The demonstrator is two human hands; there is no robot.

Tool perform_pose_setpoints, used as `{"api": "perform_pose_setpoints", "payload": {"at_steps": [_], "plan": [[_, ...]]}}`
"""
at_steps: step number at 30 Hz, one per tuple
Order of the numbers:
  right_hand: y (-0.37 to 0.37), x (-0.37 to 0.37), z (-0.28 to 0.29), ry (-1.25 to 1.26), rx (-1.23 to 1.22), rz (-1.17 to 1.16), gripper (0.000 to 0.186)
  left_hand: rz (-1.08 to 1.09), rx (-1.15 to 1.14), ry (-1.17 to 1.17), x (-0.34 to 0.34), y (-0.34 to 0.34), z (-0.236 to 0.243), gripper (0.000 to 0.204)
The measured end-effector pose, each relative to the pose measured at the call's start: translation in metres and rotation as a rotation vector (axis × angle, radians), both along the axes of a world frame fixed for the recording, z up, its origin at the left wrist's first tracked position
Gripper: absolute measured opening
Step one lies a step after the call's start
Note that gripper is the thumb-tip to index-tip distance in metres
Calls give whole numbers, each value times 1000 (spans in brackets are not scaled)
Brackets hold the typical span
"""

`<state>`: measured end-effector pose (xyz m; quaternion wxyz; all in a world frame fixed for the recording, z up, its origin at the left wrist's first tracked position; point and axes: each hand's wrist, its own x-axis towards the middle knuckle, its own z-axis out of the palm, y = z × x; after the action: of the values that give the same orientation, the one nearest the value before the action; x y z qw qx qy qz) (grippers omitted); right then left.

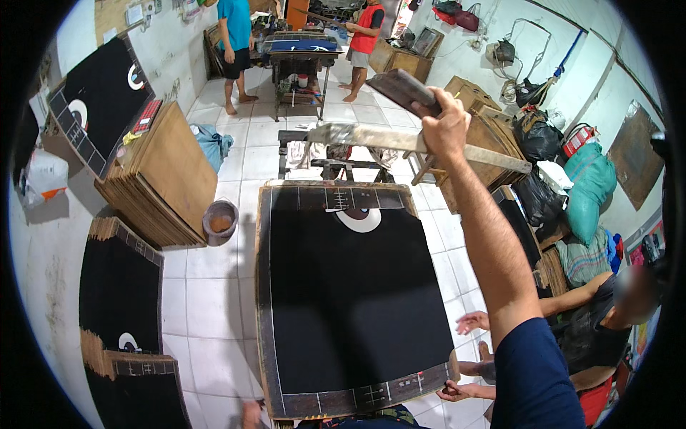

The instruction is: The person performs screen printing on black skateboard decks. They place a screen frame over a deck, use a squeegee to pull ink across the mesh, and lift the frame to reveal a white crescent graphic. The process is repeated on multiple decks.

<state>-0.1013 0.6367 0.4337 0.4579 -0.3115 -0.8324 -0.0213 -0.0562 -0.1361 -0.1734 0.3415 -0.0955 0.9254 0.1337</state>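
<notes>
My right hand point(449, 123) is raised at the end of my outstretched arm, its fingers wrapped round a dark, flat-bladed squeegee point(400, 89). Behind my right wrist runs a long, pale wooden bar point(386, 138); whether the hand touches it I cannot tell. Before me lies a wooden board point(264, 286) carrying a black fabric panel point(350, 286). A white, eye-like print point(359, 220) marks its far end. A blurred skin-coloured patch at the lower edge, left of the board, may be my left hand point(253, 413); its fingers cannot be made out.
At right a seated co-worker's hand point(457, 391) is at the board's near corner. Stacked boards point(161, 171) and a bucket point(220, 220) stand left, with more black panels point(121, 286) beside them. Two people stand by a far table point(300, 44). Bags point(592, 186) crowd the right wall.
</notes>
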Motion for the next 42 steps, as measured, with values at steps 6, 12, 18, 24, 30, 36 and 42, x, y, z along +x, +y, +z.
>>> {"api": "perform_pose_setpoints", "payload": {"at_steps": [6, 12, 18, 24, 30, 36, 42], "plan": [[17, -13, 24, 7, -84, 47, 43, 306, 198, 51, 110, -2, 17, 30], [18, -19, 32, -31, -63, -12, 44, 424, 248, 128, 120, -5, 24, 26], [19, -15, 28, -28, -108, 15, 47, 464, 249, 210, 130, -21, -4, 22], [10, -11, 24, -65, -130, 0, 45, 340, 201, 394, 125, -64, 5, 17], [9, -14, 27, -79, -139, -33, 46, 154, 326, 1062, 11, 33, 155, 22], [4, -7, 14, -87, -76, -23, 46, -184, 400, 1546, -90, 204, 380, 20], [-8, 3, 0, -76, -52, 5, 49, -254, 535, 1660, 4, 218, 530, 14]]}}
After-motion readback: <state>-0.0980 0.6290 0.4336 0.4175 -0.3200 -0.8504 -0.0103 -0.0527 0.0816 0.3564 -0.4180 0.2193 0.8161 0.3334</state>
